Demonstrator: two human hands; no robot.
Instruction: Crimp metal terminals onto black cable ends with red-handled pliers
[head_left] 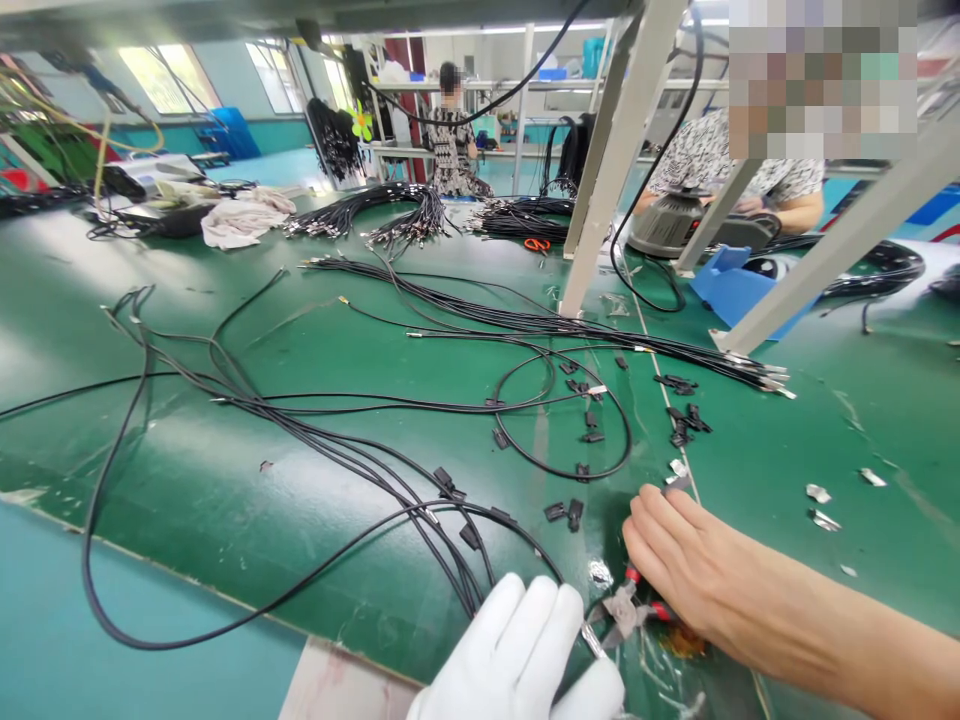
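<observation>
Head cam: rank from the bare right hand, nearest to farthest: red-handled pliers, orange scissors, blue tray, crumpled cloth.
From the right hand:
1. red-handled pliers, touching it, just left of the hand at the near edge.
2. blue tray, up and right, behind the white frame leg.
3. orange scissors, mid-table, farther back.
4. crumpled cloth, far left back.

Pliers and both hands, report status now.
Left hand, white-gloved, closed on a black cable. Right hand, bare, fingers resting on the red-handled pliers. Loose black clips and cable loops crowd the green mat.
</observation>
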